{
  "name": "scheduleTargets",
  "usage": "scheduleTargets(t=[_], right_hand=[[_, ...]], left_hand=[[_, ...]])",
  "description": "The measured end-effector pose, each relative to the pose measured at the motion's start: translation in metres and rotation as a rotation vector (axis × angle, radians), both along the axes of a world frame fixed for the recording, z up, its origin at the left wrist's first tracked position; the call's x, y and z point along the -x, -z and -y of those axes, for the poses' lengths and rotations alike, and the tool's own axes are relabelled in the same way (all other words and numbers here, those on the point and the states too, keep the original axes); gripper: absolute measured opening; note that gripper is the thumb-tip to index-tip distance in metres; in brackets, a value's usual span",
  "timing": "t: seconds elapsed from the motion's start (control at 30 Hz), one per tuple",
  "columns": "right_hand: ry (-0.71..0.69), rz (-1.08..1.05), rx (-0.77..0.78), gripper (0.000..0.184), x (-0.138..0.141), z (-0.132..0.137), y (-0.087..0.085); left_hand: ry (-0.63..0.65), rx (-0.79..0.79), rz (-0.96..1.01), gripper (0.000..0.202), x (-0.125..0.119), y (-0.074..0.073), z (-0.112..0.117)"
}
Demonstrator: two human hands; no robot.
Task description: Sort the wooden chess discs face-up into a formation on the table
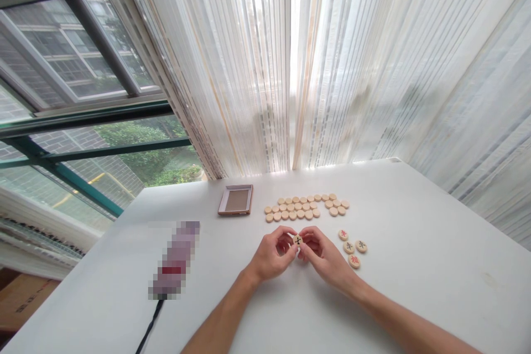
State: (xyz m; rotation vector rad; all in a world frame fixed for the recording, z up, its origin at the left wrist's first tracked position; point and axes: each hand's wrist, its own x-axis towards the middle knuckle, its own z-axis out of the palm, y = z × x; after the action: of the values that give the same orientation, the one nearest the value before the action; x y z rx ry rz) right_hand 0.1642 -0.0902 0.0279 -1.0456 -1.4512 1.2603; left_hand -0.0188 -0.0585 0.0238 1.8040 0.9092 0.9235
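Left hand (271, 254): fingers pinching the near-left edge of a round, pale wooden piece marked with a black character (297, 240)
Right hand (319, 254): fingers pinching the same piece from the right
Held piece: between both hands, marked face showing, on the near side of the rows; cannot tell if it touches the glossy white desk (415, 265)
Marked discs: four pale wooden discs (354, 261) just right of the right hand, two with red characters, two with black
Rows: plain-topped, pale wooden discs (292, 208) beyond the hands
Tray: shallow, brown-rimmed rectangular tray (225, 200) left of the rows
Left side: pixelated purple object (176, 257) with a black cord (151, 323)
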Motion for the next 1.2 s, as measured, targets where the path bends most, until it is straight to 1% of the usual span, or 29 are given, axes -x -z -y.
scheduleTargets(t=[0.13, 0.37, 0.57, 0.7, 0.8, 0.9, 1.0, 1.07, 1.1, 1.13, 1.2], right_hand=[[0.0, -0.004, 0.003, 0.03, 0.0, -0.001, 0.001], [0.019, -0.025, 0.02, 0.032, 0.002, -0.002, -0.001], [0.036, 0.004, 0.005, 0.031, 0.0, -0.001, -0.004], [0.027, -0.015, -0.017, 0.027, 0.0, 0.0, 0.001], [0.05, -0.009, -0.052, 0.028, 0.002, 0.0, 0.007], [0.075, 0.029, -0.079, 0.028, 0.005, -0.001, 0.009], [0.061, 0.084, -0.098, 0.026, 0.004, 0.005, 0.005], [0.066, 0.162, -0.14, 0.024, -0.003, 0.016, 0.001], [0.089, 0.227, -0.185, 0.022, -0.009, 0.023, -0.001], [0.12, 0.307, -0.26, 0.02, -0.016, 0.032, -0.002], [0.131, 0.453, -0.415, 0.017, -0.037, 0.048, -0.001]], left_hand=[[0.001, -0.01, -0.013, 0.028, -0.001, -0.001, 0.0], [0.022, -0.026, -0.048, 0.024, -0.003, -0.005, 0.003], [0.009, -0.035, -0.052, 0.027, -0.002, -0.002, 0.001], [-0.001, -0.035, -0.038, 0.028, -0.001, 0.002, -0.003], [0.005, -0.039, -0.041, 0.027, 0.0, 0.004, -0.005], [-0.014, -0.083, -0.059, 0.027, -0.001, 0.005, -0.006], [-0.032, -0.147, -0.088, 0.025, -0.002, 0.004, -0.004], [-0.044, -0.183, -0.108, 0.024, -0.001, 0.003, -0.003], [-0.052, -0.202, -0.121, 0.024, -0.001, 0.002, -0.002], [-0.059, -0.223, -0.137, 0.024, -0.001, 0.002, -0.001], [-0.067, -0.28, -0.187, 0.024, -0.003, 0.0, 0.003]])
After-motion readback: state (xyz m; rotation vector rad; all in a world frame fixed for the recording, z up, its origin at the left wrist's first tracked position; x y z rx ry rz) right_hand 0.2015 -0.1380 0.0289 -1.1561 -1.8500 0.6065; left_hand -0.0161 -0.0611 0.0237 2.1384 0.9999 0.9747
